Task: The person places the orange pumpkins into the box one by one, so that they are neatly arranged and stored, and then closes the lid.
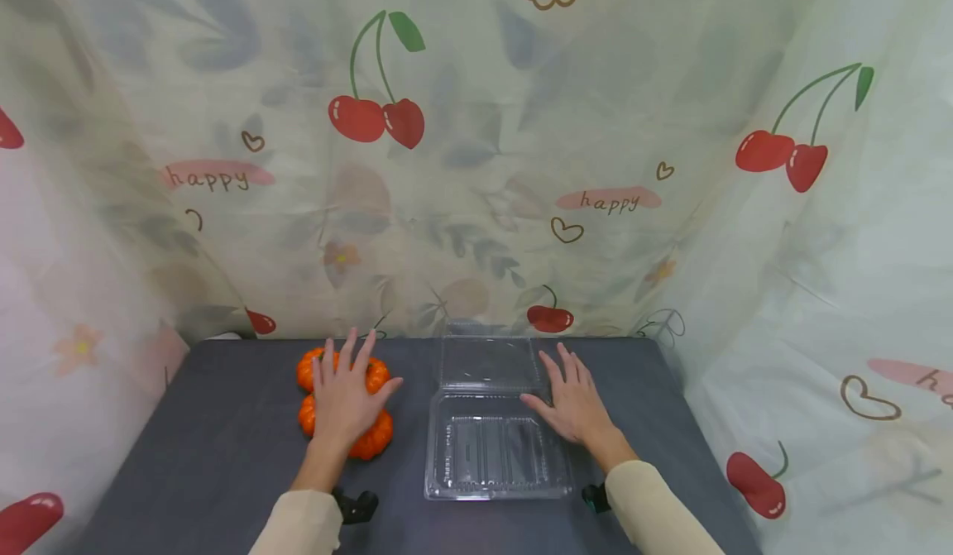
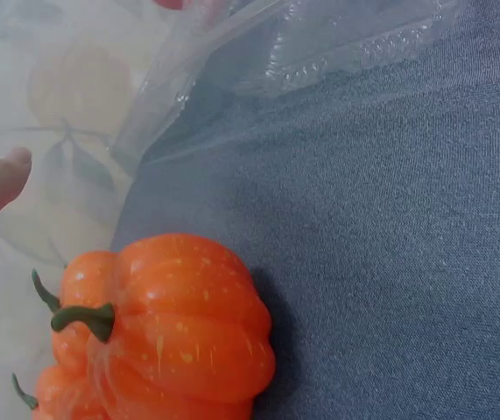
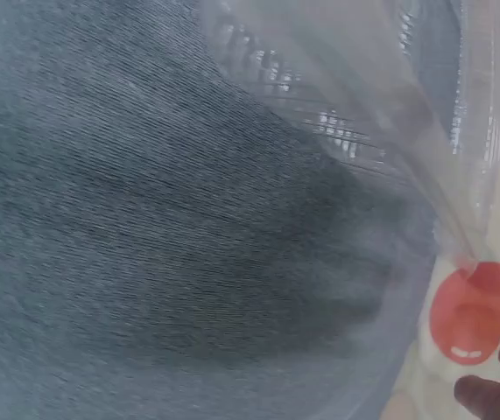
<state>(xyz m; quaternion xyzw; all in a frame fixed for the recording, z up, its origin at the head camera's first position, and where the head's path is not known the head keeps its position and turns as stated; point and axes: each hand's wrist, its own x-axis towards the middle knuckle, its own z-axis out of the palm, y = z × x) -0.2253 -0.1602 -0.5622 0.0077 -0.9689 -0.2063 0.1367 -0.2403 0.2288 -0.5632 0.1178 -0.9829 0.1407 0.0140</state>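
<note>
Several small orange pumpkins (image 1: pixel 375 437) with green stems sit together on the left side of the table. Over them my left hand (image 1: pixel 346 402) is spread, fingers straight and pointing forward, hiding part of the group. The left wrist view shows one glossy pumpkin (image 2: pixel 184 328) up close, with others behind it. In the middle lies a clear plastic clamshell box (image 1: pixel 430 464), its lid (image 1: pixel 487 365) folded back toward the curtain. My right hand (image 1: pixel 577 410) overlaps the box's right edge in the head view, fingers extended and nothing held.
A dark grey cloth covers the table (image 1: pixel 216 447). White curtain (image 1: pixel 462 166) printed with cherries and the word "happy" hangs behind it and along both sides. Black wrist-worn devices (image 1: pixel 357 507) show below the hands.
</note>
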